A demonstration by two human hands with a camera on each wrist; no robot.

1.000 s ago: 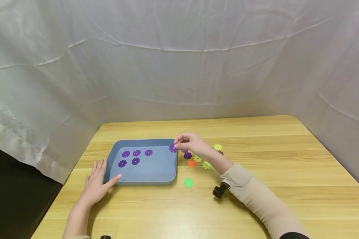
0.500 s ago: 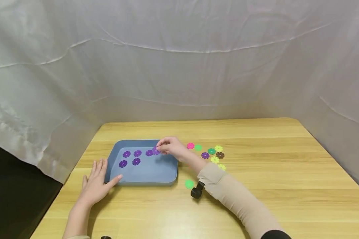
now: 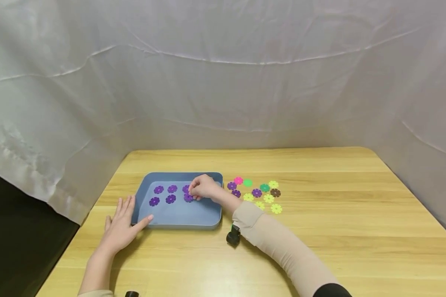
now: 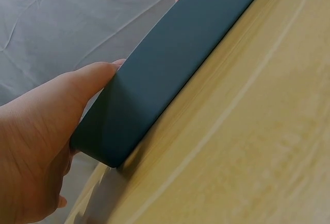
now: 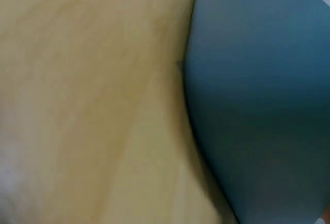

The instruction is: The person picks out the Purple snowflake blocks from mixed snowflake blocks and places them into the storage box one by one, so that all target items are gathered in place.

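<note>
purple flower disc [image 3: 188, 197], flat in blue tray [image 3: 178, 225]

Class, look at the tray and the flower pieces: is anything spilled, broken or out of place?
Nothing stands out. The blue tray sits flat on the table, holding only purple flowers. The right hand sets one down; the left hand rests against the tray. The mixed-colour flowers lie flat beside it.

Wood table [image 3: 319, 231] w/ white cloth backdrop [image 3: 223, 82] on three sides.

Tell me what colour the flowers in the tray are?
Purple flowers in the tray, clearest in the head view.
</note>
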